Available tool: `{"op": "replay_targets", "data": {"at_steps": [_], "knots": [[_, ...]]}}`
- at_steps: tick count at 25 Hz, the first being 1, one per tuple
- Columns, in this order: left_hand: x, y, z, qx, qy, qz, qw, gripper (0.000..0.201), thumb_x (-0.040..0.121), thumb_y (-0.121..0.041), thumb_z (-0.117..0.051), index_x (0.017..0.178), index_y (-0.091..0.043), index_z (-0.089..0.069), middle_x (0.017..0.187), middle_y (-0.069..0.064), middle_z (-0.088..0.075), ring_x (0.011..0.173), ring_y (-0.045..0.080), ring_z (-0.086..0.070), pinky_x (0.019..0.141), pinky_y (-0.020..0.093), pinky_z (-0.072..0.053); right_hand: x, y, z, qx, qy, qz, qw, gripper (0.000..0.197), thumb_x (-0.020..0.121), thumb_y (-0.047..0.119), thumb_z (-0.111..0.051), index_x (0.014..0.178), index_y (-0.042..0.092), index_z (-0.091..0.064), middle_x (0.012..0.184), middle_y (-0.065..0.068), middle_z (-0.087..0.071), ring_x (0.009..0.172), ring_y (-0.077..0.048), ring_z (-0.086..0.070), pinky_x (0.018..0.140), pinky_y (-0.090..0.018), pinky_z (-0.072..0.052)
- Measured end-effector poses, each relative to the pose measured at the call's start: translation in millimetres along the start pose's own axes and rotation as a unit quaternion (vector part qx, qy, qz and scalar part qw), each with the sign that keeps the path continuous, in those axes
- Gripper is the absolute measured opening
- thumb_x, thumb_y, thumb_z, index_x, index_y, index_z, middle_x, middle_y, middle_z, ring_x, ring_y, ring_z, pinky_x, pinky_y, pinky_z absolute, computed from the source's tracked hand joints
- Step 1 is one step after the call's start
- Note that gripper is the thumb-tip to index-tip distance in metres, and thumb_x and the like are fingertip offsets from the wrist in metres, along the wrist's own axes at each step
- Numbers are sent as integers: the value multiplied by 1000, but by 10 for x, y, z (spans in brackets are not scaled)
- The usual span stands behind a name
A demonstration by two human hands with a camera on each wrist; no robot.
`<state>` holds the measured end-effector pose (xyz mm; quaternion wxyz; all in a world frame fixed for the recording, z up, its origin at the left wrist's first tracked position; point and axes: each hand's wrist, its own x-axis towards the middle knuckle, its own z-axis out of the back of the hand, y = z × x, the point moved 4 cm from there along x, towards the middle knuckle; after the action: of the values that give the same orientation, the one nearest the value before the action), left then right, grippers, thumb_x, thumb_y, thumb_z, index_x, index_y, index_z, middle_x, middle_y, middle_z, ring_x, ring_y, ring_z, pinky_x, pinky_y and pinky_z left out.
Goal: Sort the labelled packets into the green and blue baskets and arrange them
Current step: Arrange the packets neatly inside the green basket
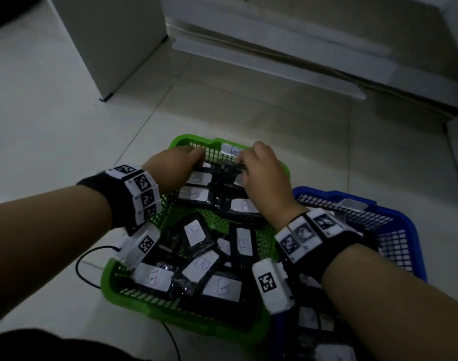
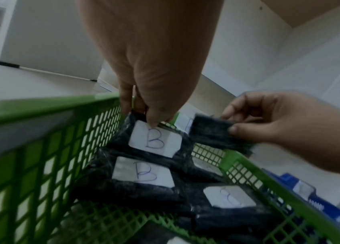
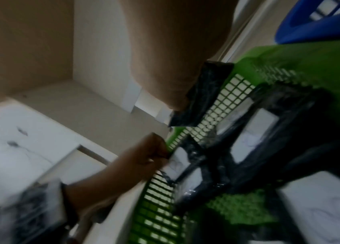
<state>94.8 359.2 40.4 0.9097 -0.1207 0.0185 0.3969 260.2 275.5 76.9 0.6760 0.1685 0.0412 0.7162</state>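
Note:
A green mesh basket [image 1: 134, 300] holds several black packets with white labels marked B [image 1: 224, 286]. At its far left corner my left hand [image 1: 176, 165] pinches the top edge of one B packet [image 2: 154, 140] that leans against the wall. My right hand [image 1: 264, 175], beside it at the far end, holds a dark packet [image 2: 217, 132] between thumb and fingers above the others; its label is turned away. The blue basket [image 1: 410, 230] stands right of the green one with packets in it, mostly hidden by my right forearm.
Both baskets sit on a pale tiled floor [image 1: 53, 126]. A white cabinet [image 1: 105, 43] stands at the far left and a low white furniture base [image 1: 300, 48] runs along the back. A black cable [image 1: 78, 264] loops on the floor left of the green basket.

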Motion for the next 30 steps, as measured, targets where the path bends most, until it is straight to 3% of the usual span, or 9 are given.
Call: {"op": "replay_targets", "data": {"at_steps": [5, 8, 10, 12, 15, 21, 24, 27, 30], "knots": [[-92, -52, -103, 91, 34, -88, 991, 30, 84, -24, -59, 114, -18, -60, 121, 6, -51, 105, 27, -52, 83, 39, -45, -182, -296, -462, -14, 118, 2, 993, 25, 69, -13, -56, 87, 4, -61, 96, -14, -55, 95, -30, -51, 71, -32, -37], [-157, -36, -91, 88, 46, -81, 992, 39, 86, -25, -56, 125, -23, -53, 129, 3, -49, 111, 24, -51, 87, 38, -44, -201, -222, -404, 21, 123, -27, 992, 19, 81, -4, -53, 95, 4, -65, 100, -13, -57, 100, -28, -50, 77, -31, -36], [-215, -140, -81, 62, 54, -162, 983, 45, 79, -28, -65, 123, -27, -55, 124, 1, -52, 108, 22, -49, 87, 35, -42, -303, -97, -335, 19, 151, -59, 987, 12, 89, 12, -54, 96, 6, -62, 101, -11, -57, 96, -28, -54, 72, -31, -40], [-330, -276, -160, 14, 158, -252, 955, 59, 66, -33, -75, 122, -30, -56, 121, -1, -52, 108, 19, -45, 91, 35, -39, -537, 24, -403, -25, 271, -90, 958, 34, 87, 34, -59, 109, 8, -55, 113, -13, -52, 96, -31, -57, 71, -32, -44], [-477, -378, -296, 37, 264, -261, 928, 66, 59, -43, -80, 119, -33, -55, 121, -5, -51, 110, 17, -39, 93, 34, -37, -834, 188, -530, -45, 379, -109, 918, 69, 76, 39, -73, 130, 11, -38, 127, -16, -32, 100, -35, -55, 74, -33, -46], [-501, -213, -204, 127, 258, -229, 930, 45, 80, -49, -63, 118, -28, -55, 122, -8, -52, 114, 15, -40, 91, 30, -36, -820, 186, -499, 127, 411, -101, 897, 54, 69, 20, -78, 113, 23, -47, 110, -6, -35, 88, -26, -49, 62, -27, -40], [-431, -133, -154, 188, 212, -200, 938, 42, 91, -49, -47, 129, -30, -49, 134, -11, -47, 122, 15, -39, 93, 30, -33, -711, 208, -416, 127, 348, -41, 928, 44, 70, 17, -75, 109, 18, -53, 102, -1, -40, 89, -19, -46, 60, -26, -34], [-379, -141, -161, 247, 188, -179, 933, 42, 96, -43, -39, 136, -33, -41, 138, -12, -44, 125, 16, -39, 94, 31, -33, -724, 228, -430, 108, 282, -17, 953, 36, 74, 12, -69, 106, 15, -53, 107, -3, -45, 101, -23, -48, 70, -29, -40], [-373, -211, -279, 276, 204, -185, 921, 40, 97, -35, -40, 136, -30, -40, 138, -7, -46, 125, 17, -43, 98, 34, -36, -898, 239, -529, 19, 301, -12, 953, 35, 80, 12, -60, 112, 18, -48, 119, -4, -49, 110, -30, -44, 81, -39, -46]]}}
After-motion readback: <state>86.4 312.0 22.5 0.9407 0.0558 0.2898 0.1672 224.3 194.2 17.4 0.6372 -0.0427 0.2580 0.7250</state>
